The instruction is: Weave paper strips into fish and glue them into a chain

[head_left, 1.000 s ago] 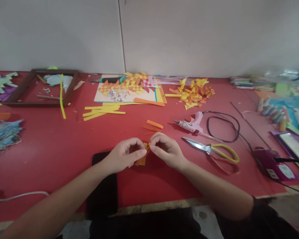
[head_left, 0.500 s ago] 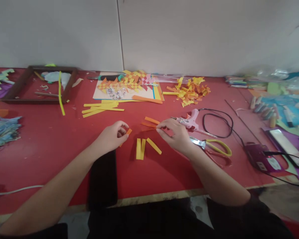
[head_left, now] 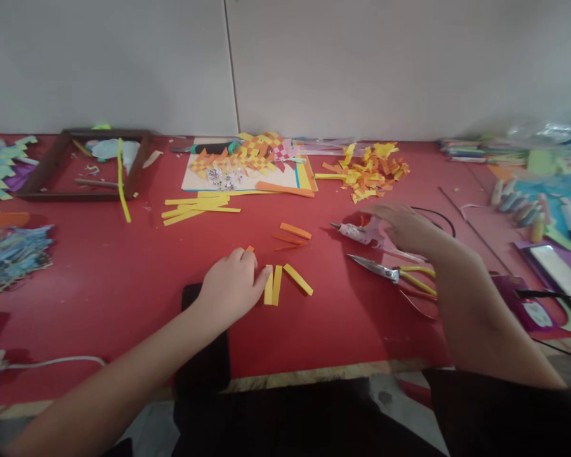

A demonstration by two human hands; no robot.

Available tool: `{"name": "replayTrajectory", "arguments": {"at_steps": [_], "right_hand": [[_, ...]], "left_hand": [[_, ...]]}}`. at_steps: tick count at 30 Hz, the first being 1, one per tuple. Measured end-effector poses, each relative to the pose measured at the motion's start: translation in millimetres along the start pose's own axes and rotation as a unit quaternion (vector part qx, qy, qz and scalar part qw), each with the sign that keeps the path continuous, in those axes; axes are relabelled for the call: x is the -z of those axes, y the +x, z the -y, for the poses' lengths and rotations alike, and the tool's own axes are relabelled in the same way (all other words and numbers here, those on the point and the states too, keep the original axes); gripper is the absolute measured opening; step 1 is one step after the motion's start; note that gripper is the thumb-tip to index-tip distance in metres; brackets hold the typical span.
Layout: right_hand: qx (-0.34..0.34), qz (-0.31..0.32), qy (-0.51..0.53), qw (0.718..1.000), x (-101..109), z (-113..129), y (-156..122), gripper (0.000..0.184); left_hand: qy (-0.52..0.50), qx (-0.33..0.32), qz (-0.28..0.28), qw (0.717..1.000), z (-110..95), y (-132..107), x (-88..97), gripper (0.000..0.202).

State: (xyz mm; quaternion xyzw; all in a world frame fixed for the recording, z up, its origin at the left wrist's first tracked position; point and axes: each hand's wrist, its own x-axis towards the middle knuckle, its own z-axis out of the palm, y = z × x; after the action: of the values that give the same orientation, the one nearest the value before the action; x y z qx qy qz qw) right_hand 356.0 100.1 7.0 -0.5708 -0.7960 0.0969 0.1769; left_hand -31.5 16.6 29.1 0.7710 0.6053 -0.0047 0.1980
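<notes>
My left hand [head_left: 233, 285] is closed, palm down, beside the black phone. A small end of an orange paper strip [head_left: 250, 248] sticks out past its fingers. Its thumb comes up against the nearest of several short yellow paper strips [head_left: 276, 285]. My right hand [head_left: 402, 225] is over the handle of a pink glue gun [head_left: 354, 233], covering part of it. Motion blurs those fingers, so their grip is unclear. Orange paper strips [head_left: 295, 231] lie between the hands. Below the glue gun are scissors [head_left: 378, 269] with yellow and red handles, partly behind my right forearm.
A black phone [head_left: 204, 362] lies by the front edge. Long yellow strips [head_left: 197, 208], a heap of folded paper pieces [head_left: 371, 171] and a woven paper piece [head_left: 254, 155] lie farther back. A brown frame [head_left: 71, 195] is at left, a purple box with cables [head_left: 528, 311] at right.
My right hand has let go of the orange strips and moved right to the glue gun. My left hand has turned palm down and shifted right, toward the yellow strips.
</notes>
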Motion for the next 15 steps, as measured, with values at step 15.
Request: {"name": "replayTrajectory", "arguments": {"at_steps": [15], "right_hand": [[0.056, -0.006, 0.107, 0.993, 15, -14, -2, 0.028]], "left_hand": [[-0.165, -0.093, -0.061, 0.98, 17, 8, -9.3, 0.011]]}}
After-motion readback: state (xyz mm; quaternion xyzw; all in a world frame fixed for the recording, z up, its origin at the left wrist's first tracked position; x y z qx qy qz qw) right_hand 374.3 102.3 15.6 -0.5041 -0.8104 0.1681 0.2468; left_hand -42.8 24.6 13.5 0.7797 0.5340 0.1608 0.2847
